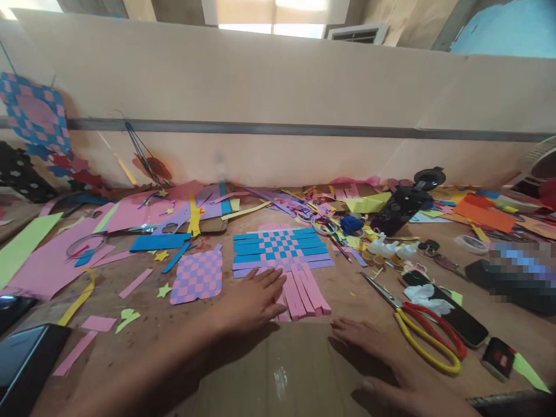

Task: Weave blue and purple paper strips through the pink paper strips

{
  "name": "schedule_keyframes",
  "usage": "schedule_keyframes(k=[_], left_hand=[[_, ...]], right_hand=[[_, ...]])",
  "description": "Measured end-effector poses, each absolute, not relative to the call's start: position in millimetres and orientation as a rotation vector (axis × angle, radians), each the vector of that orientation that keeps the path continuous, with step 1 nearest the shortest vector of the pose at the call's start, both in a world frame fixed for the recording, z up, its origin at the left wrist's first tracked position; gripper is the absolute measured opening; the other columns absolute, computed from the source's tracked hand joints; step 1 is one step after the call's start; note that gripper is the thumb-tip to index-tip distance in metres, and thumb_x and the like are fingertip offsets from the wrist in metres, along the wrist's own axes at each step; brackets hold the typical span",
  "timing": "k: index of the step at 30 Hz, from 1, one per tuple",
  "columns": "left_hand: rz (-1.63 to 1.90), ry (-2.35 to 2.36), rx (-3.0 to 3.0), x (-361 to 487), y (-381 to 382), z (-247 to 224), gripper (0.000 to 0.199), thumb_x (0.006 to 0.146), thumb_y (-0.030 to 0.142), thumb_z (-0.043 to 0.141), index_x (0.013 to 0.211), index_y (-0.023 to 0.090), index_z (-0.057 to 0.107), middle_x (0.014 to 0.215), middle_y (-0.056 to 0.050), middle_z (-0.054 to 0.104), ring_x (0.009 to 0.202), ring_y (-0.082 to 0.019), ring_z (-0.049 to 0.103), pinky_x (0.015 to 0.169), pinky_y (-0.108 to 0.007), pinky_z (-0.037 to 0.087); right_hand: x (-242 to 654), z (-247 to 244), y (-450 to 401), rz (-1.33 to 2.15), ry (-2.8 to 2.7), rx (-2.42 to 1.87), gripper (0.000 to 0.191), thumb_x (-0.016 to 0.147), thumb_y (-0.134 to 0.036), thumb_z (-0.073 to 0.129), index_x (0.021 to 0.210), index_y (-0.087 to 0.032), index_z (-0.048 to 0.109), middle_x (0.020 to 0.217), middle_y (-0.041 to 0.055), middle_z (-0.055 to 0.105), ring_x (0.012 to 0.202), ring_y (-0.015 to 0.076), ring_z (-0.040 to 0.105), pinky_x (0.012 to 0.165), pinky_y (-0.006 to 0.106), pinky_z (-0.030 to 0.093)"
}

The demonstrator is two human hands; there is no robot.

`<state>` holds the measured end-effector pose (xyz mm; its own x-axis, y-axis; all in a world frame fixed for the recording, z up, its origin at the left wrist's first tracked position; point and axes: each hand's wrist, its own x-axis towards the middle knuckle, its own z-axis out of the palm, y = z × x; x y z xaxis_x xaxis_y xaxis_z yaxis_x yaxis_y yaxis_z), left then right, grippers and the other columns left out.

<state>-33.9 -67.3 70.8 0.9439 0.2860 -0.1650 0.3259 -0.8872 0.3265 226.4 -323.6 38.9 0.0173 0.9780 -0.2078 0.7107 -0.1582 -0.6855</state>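
Note:
A half-woven mat of pink, blue and purple paper strips (280,243) lies flat in front of me. My left hand (254,295) rests palm down on its lower left part, fingers stretched over the purple and pink strips. Loose pink strip ends (304,292) fan toward me, just right of those fingers. My right hand (369,353) is apart from the mat, fingers extended and thumb spread, low over the table and holding nothing. A finished pink and purple checked piece (197,275) lies left of the mat.
Scissors (403,313) with red and yellow handles lie right of my right hand, beside a dark phone (452,310). Small glue bottles (388,249) stand behind them. A black bottle (402,205) leans at the back among paper scraps. Pink sheets (56,255) cover the left side.

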Motion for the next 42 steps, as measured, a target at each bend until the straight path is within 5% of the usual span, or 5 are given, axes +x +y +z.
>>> schedule_keyframes(k=[4, 16, 27, 34, 42], left_hand=[[-0.296, 0.559, 2.743, -59, -67, 77, 0.064, 0.112, 0.054, 0.031, 0.164, 0.020, 0.041, 0.173, -0.011, 0.029, 0.162, -0.032, 0.026, 0.131, -0.056, 0.017], [-0.230, 0.543, 2.693, -64, -84, 58, 0.071, 0.110, 0.066, 0.025, 0.168, 0.025, 0.033, 0.173, -0.006, 0.028, 0.164, -0.027, 0.023, 0.134, -0.052, 0.011], [-0.222, 0.531, 2.681, -63, -87, 59, 0.073, 0.109, 0.068, 0.026, 0.170, 0.027, 0.026, 0.174, -0.007, 0.028, 0.163, -0.025, 0.024, 0.134, -0.051, 0.011], [-0.131, 0.534, 2.751, -59, -83, 55, 0.067, 0.111, 0.061, 0.026, 0.170, 0.029, 0.027, 0.175, -0.006, 0.028, 0.163, -0.026, 0.027, 0.134, -0.052, 0.010], [-0.139, 0.675, 2.769, -56, -76, 44, 0.077, 0.108, 0.070, 0.024, 0.168, 0.023, 0.031, 0.175, -0.009, 0.023, 0.164, -0.031, 0.022, 0.133, -0.058, 0.005]], right_hand=[[234, 59, -292, 0.746, -1.879, -1.864, 0.061, 0.100, -0.059, 0.059, 0.156, -0.035, 0.056, 0.163, 0.0100, 0.053, 0.149, 0.0358, 0.051, 0.123, 0.058, 0.041], [189, 52, -197, 0.562, -2.343, -1.794, 0.063, 0.107, -0.055, 0.052, 0.165, -0.032, 0.040, 0.175, 0.0065, 0.026, 0.163, 0.0318, 0.022, 0.131, 0.061, 0.020], [184, 41, -199, 0.595, -2.321, -1.813, 0.069, 0.105, -0.063, 0.051, 0.165, -0.034, 0.038, 0.176, 0.0059, 0.020, 0.164, 0.0315, 0.019, 0.132, 0.063, 0.017], [185, 41, -200, 0.587, -2.297, -1.820, 0.078, 0.103, -0.065, 0.051, 0.168, -0.026, 0.031, 0.175, 0.0063, 0.025, 0.164, 0.0300, 0.021, 0.133, 0.060, 0.017], [185, 39, -198, 0.507, -2.276, -1.820, 0.071, 0.103, -0.062, 0.053, 0.164, -0.027, 0.042, 0.171, 0.0078, 0.038, 0.161, 0.0319, 0.031, 0.131, 0.060, 0.022]])
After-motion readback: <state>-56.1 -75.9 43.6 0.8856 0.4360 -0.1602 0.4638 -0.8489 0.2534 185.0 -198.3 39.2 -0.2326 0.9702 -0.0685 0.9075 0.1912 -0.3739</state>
